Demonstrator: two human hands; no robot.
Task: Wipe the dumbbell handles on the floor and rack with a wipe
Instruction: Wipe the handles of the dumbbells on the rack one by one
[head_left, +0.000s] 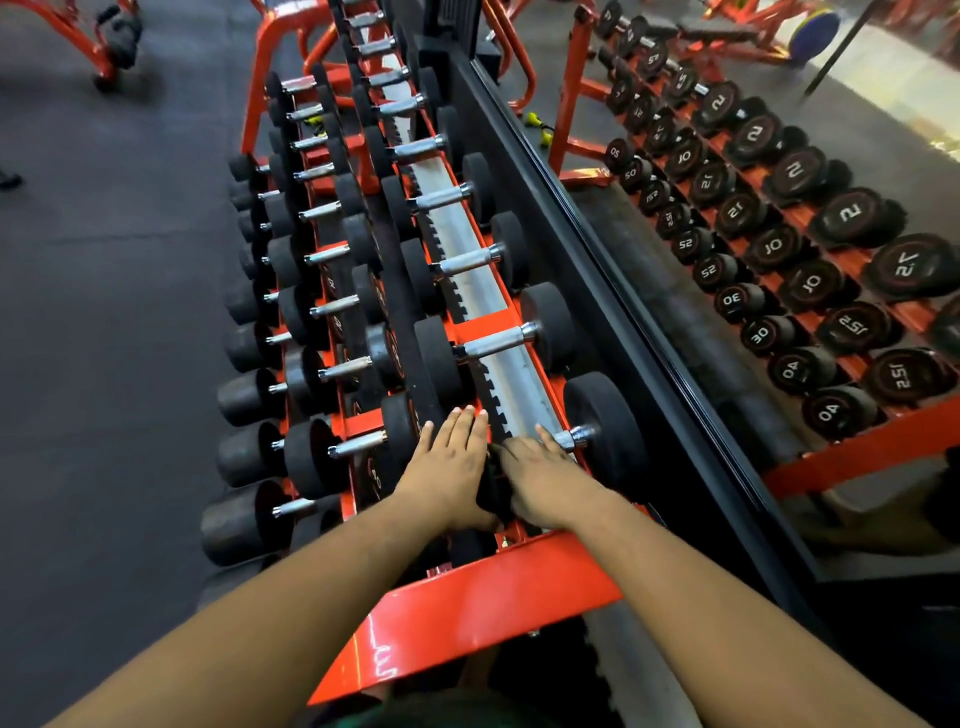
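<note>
Both hands lie on the nearest dumbbell (582, 441) of the top tier of the orange rack (467, 613), close to the near end of that rack. The left hand (449, 467) is laid flat with straight fingers, which rest on the black head of this dumbbell on the left side. The right hand (540, 478) covers the chrome handle, its fingers stretched along the bar toward the right head, where only a short shiny end of the handle shows. Between the two hands there is a dark cloth, the wipe (493, 488), touching both palms; whether the right hand closes around it or only presses on it I cannot tell. More dumbbells stand in rows on the three tiers, going away toward the far end of the rack, with black heads and silver handles. On the right side of the rack runs a mirror (779, 249) in a black frame, which reflects the numbered heads. On the left is the dark rubber floor (104, 312).
</note>
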